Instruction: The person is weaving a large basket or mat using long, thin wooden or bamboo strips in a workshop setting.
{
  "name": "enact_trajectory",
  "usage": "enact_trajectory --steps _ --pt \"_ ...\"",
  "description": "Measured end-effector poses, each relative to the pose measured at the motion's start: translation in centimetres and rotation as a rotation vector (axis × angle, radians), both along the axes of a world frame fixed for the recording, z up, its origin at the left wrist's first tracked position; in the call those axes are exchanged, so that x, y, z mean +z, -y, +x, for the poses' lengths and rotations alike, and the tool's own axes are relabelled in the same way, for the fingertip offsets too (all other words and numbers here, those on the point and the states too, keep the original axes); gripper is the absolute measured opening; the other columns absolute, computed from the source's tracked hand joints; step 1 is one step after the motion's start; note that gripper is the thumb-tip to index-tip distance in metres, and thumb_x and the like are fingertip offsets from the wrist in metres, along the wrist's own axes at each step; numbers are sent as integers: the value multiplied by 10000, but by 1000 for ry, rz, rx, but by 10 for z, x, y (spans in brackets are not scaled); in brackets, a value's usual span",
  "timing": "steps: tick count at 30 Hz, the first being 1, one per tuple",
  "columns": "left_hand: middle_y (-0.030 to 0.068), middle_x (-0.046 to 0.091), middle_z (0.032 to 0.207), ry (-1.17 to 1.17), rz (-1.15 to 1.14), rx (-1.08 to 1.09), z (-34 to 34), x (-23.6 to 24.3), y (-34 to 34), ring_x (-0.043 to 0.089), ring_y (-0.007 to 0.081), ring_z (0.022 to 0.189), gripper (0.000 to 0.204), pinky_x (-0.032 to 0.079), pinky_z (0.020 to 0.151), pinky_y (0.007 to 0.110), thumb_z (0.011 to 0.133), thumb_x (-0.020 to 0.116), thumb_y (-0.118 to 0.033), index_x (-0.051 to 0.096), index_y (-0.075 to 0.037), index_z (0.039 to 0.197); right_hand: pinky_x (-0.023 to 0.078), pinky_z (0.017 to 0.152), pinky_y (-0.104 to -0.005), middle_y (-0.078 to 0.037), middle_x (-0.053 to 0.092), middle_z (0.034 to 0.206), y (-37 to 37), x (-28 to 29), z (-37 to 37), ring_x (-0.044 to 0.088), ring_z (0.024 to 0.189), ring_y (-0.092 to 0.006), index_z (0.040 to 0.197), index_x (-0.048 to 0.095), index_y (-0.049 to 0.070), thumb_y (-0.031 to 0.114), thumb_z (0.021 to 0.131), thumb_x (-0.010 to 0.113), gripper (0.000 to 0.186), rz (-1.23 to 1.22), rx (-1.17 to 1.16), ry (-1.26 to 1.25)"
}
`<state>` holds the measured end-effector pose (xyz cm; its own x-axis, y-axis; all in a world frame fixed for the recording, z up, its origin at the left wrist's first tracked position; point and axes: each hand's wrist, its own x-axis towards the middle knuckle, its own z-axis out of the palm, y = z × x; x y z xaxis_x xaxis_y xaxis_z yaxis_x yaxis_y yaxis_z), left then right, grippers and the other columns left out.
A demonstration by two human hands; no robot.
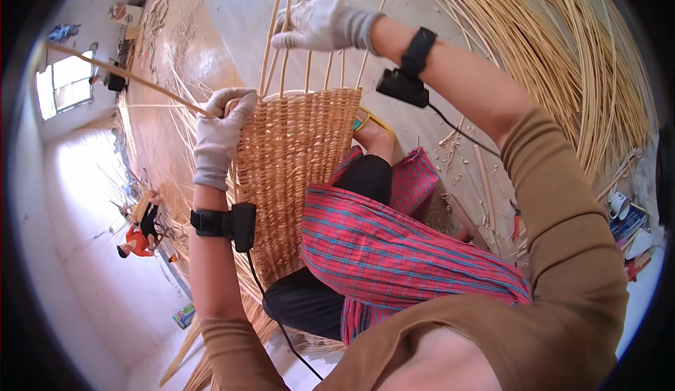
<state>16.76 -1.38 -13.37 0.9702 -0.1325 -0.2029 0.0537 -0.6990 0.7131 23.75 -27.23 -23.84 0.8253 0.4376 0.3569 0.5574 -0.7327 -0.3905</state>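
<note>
A tan woven cane panel, like a basket side (295,134), stands tilted against my legs. Several bare upright stakes (308,71) rise from its top edge. My gloved left hand (223,127) is closed at the upper left corner, thumb over the rim. A long cane strand (130,76) runs from that hand toward the upper left. Higher up, my gloved right hand (313,25) is among the stakes, with fingers bent around at least one of them. Part of its grip is hidden behind the glove.
A large bundle of long canes (555,61) lies on the floor at right. Plaid red cloth (394,243) covers my lap. Wood scraps and a red-handled tool (516,224) lie right of it, near a white mug (619,205). Another person (140,236) sits far left.
</note>
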Motion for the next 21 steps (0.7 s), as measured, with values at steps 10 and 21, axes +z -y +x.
enact_trajectory --steps 10,21 --pt "-13 687 929 93 21 -106 -5 -1 3 624 78 870 128 519 801 255 883 792 -87 750 -38 994 514 796 -358 -40 751 1004 -102 -27 61 651 898 -198 1105 767 98 489 984 585 449 -181 551 -1242" --pt "14 654 915 67 -2 -176 -5 2 5 614 111 863 112 500 800 271 853 796 -79 766 -30 949 573 921 -329 -21 621 1217 -84 -25 31 621 1064 -113 1389 511 74 256 944 754 539 1008 1010 -1420"
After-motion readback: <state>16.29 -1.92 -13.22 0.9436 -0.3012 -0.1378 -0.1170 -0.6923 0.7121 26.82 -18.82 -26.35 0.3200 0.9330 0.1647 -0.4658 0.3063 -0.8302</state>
